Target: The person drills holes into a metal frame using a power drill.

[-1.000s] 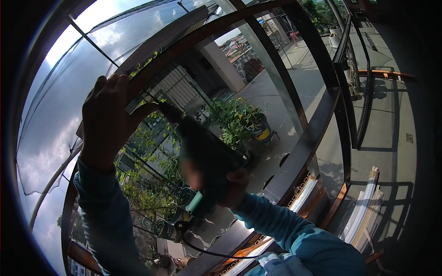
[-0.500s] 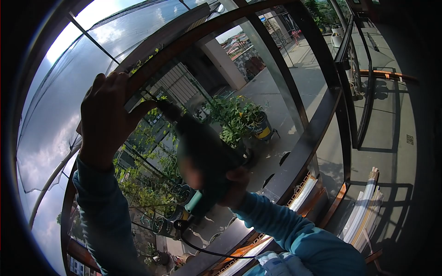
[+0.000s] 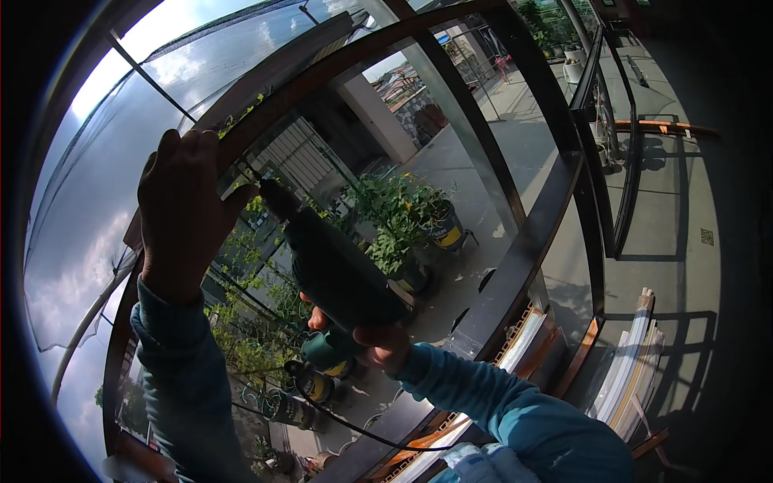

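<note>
My right hand (image 3: 382,346) is wrapped around the handle of a dark green corded power drill (image 3: 342,266). The drill tilts up and to the left, its chuck and thin bit (image 3: 256,175) pointing at the underside of a dark metal frame bar (image 3: 318,74). With its fingers hooked over that bar, my left hand (image 3: 179,213) grips it just left of the bit, the thumb stretched toward the chuck. A black cord (image 3: 354,435) hangs from the drill's handle and runs right, toward my body.
Dark upright posts (image 3: 471,113) and a wide lower rail (image 3: 523,266) surround the opening before me. Potted plants (image 3: 403,209) stand on the concrete floor beyond it. At the right lie long white strips (image 3: 624,362), and another dark frame (image 3: 636,161) stands behind.
The drill and my right hand have shifted slightly left in view, and the drill's blur is gone. My left hand keeps its hold on the bar.
</note>
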`<state>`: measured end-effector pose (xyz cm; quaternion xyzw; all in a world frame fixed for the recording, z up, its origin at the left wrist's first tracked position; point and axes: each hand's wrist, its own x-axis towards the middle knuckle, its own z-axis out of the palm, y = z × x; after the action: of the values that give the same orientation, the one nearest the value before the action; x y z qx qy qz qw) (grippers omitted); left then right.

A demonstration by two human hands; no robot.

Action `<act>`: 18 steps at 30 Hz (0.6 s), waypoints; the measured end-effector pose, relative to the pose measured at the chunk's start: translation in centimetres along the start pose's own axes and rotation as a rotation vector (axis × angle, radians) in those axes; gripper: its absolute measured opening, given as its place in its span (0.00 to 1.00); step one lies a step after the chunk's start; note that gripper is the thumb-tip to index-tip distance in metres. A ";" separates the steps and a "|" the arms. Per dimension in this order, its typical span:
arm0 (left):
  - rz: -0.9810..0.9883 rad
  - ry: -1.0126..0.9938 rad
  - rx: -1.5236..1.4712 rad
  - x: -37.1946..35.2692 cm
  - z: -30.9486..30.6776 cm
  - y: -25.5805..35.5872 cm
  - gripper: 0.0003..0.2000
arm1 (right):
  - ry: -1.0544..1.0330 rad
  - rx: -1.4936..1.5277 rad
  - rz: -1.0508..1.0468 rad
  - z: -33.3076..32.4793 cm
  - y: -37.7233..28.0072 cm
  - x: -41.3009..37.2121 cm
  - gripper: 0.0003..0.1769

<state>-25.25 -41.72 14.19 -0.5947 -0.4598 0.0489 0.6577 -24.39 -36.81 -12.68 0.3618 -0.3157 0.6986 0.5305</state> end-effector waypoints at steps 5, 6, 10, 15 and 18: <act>0.002 0.015 -0.009 0.2 0.3 0.1 0.26 | -0.064 -0.026 -0.016 -1.8 0.9 -0.2 0.26; -0.013 0.001 -0.009 0.2 0.3 0.1 0.26 | -0.018 -0.064 -0.022 -1.8 1.0 -0.2 0.25; -0.034 0.020 0.004 0.0 0.3 -0.1 0.25 | -0.022 -0.135 0.082 -2.4 -0.6 0.7 0.32; -0.011 -0.011 -0.034 -0.9 -0.2 -0.5 0.29 | -0.034 0.089 0.156 -1.4 -0.4 -0.3 0.46; 0.002 -0.044 0.044 -1.1 -0.7 -0.4 0.33 | -0.022 0.391 0.134 0.4 -1.5 -0.8 0.41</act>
<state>-25.62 -43.01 14.03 -0.5792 -0.4724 0.0729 0.6603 -22.77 -37.19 -13.02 0.4436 -0.2035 0.7763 0.3991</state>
